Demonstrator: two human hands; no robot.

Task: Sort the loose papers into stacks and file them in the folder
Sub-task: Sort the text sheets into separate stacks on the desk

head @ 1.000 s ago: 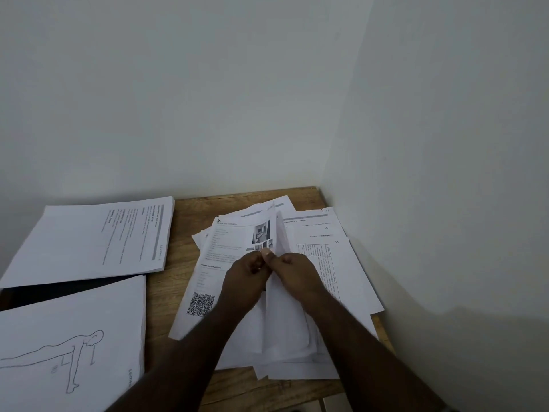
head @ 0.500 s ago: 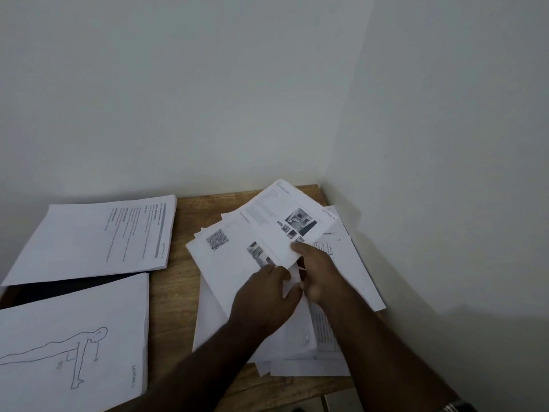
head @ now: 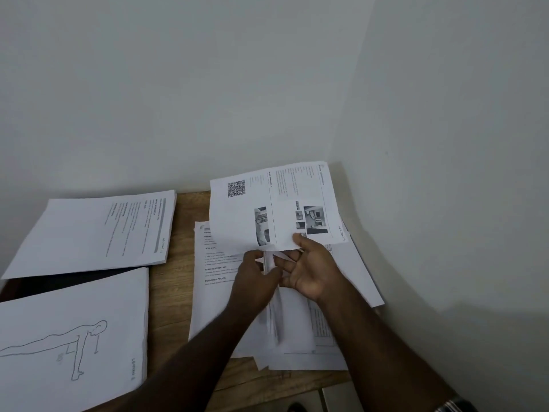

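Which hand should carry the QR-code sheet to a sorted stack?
Probably right. The right hand already pinches the QR-code sheet by its near edge, thumb on top. The left hand rests on the loose pile, steadying it.

The brown rectangular wooden table [head: 175, 281] shows a visible grain and a dull, smooth finish. On it lie matt white paper sheets: a loose printed pile [head: 297, 337], a thick stack printed with text [head: 98, 233], and a stack bearing a line-drawn figure [head: 74, 337]. A thin white paper page with a QR code [head: 267, 209] bends softly. The pale grey painted walls [head: 208, 84] look matt and even. A glossy metal wristband [head: 451, 407] glints.
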